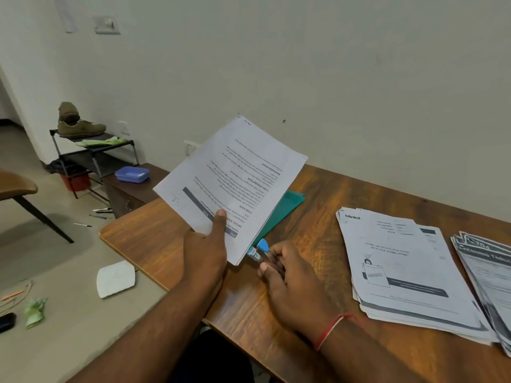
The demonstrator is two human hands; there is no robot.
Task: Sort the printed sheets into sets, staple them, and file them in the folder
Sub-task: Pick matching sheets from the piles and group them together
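My left hand (206, 251) holds a set of printed sheets (229, 183) tilted up above the table, thumb on top of the front page. My right hand (287, 277) grips a small blue stapler (258, 251), whose nose sits at the near corner of that set. A green folder (284, 208) lies flat on the wooden table (318, 194), partly hidden behind the raised sheets. A stack of sheets with a "blinkit" header (406, 272) lies to the right. Another stack with dark printing (486, 277) overlaps its right side at the frame edge.
Left of the table stand a low dark cabinet with a blue tray (132, 174) and a shoe rack (91, 150) with shoes. A chair (19, 189) is at the far left. A white scrap (116, 277), pens and small litter lie on the floor.
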